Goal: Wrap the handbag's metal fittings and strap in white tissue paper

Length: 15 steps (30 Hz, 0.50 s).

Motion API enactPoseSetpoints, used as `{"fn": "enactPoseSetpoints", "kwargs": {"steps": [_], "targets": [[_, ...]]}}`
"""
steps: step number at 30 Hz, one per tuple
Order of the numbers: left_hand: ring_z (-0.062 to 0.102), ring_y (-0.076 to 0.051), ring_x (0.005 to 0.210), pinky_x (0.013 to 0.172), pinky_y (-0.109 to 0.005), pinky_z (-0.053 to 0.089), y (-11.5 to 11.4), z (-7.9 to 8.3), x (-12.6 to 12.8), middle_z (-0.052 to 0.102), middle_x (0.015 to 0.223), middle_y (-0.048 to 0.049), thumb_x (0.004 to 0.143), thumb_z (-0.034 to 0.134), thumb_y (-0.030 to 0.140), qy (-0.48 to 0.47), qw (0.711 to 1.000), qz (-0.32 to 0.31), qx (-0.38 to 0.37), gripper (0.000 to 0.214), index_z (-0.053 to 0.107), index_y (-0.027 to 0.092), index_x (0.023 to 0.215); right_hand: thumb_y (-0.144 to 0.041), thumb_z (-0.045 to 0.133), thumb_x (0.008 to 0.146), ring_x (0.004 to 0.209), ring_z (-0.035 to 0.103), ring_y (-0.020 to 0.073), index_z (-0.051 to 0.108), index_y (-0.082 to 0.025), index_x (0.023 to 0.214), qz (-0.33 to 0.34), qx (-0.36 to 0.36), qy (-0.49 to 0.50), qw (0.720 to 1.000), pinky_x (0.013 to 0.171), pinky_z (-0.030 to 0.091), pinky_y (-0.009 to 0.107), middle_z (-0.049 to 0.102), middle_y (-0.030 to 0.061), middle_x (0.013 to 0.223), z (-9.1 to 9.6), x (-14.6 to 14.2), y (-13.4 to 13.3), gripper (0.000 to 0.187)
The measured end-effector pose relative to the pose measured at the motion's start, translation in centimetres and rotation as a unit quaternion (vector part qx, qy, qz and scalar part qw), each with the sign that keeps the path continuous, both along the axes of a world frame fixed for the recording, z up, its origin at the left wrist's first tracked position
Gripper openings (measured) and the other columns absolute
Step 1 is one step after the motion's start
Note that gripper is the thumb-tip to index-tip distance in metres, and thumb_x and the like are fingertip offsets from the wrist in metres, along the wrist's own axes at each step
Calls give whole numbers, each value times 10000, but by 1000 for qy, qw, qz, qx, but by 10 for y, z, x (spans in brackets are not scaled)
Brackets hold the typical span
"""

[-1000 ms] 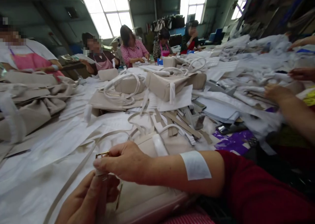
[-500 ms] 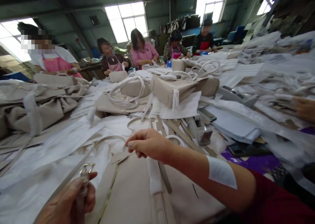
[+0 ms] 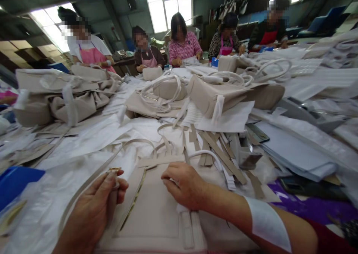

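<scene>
A beige handbag [image 3: 156, 205] with a gold zip [image 3: 133, 202] lies flat in front of me. My left hand [image 3: 95, 203], at the bag's left side, is closed round the end of a beige strap; its gold buckle [image 3: 115, 168] sticks up above the thumb. The long strap [image 3: 84, 183] loops away behind this hand. Above the bag's middle is my right hand [image 3: 183, 185], fingers curled together; whatever they may hold is hidden. A white-wrapped bag handle [image 3: 208, 153] curves out behind the right hand.
Beige bags [image 3: 235, 94] and wrapped handles lie further back, with another heap of bags [image 3: 56, 97] at left. Strap pieces [image 3: 220, 153], white sheets [image 3: 296, 149] and a dark phone [image 3: 313, 187] are at right. Several people [image 3: 184, 41] work across the table.
My right hand has drawn back from the strap area to over the bag. My left hand has turned, so the buckle now shows edge-on. The view has shifted left and down.
</scene>
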<state>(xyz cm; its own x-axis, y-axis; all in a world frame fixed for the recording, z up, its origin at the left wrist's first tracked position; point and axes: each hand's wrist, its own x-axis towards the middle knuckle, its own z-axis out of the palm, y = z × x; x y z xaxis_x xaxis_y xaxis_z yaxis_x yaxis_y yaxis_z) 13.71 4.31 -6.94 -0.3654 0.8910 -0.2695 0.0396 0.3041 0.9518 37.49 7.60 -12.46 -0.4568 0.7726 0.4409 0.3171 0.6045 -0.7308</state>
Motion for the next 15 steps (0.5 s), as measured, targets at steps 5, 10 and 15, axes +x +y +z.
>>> {"fn": "enactPoseSetpoints", "kwargs": {"steps": [5,10,15], "targets": [[653,-185,828,677,-237,550,-8,-10,-14,719,937,-53,783,732,529,44,996,-77,16,418,685,189,1022,-137,571,848,734,594,158,700,-157,817,-10,-34,20,999,703,446,264,655,40,756,5,2,1,134],[572,-133,644,594,-206,483,-5,-11,-16,672,746,-20,820,698,521,14,985,-167,50,352,689,188,935,-174,574,884,786,630,145,725,-170,909,-99,-44,-68,992,730,450,247,718,31,849,20,1,58,153],[513,-117,557,515,-217,420,-2,-8,-15,620,657,-17,777,707,592,-55,981,-182,37,421,712,178,854,-179,534,943,943,637,174,721,-135,959,-177,-22,-264,948,871,463,301,724,81,983,14,-29,170,192]]}}
